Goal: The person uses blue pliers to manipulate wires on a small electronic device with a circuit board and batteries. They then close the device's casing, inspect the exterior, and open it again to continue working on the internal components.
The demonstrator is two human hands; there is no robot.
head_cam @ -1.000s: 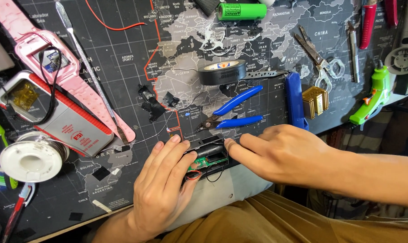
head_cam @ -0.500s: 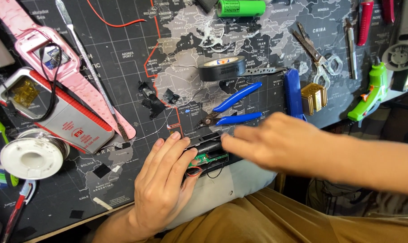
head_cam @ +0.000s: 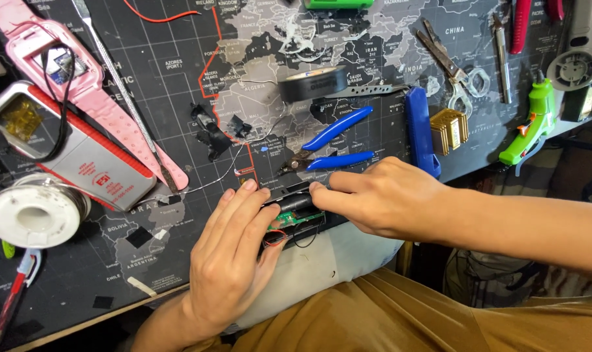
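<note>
Left hand [head_cam: 227,261] flat over the near-left end of a small black device [head_cam: 296,212], fingers [head_cam: 243,202] stretched and pressing rather than curled; no true grasp there, more a steadying hold. Right hand [head_cam: 387,195] at the device's right end, fingers [head_cam: 318,190] pinched onto its top edge. Device at the worktop's [head_cam: 178,85] near edge, just above the lap, with a green circuit board [head_cam: 297,218] and thin red and black wires [head_cam: 289,238] showing between the two hands

Just beyond: blue-handled pliers [head_cam: 332,140], tips pointing toward the device. Further back a roll of black tape [head_cam: 312,83], scissors [head_cam: 452,72], a blue bar [head_cam: 418,130], a gold finned block [head_cam: 449,127], a green glue gun [head_cam: 534,120]. To the left a solder spool [head_cam: 35,212], a pink strap [head_cam: 80,85] and a red-edged case [head_cam: 67,146]

To do this well, probably: keep the left palm low and firm so the device cannot slide off the edge; work with the right fingertips only, in small moves; press on the casing, not the board; keep the loose wires free of any seam before squeezing; draw the device further onto the worktop if it tips toward the lap
</note>
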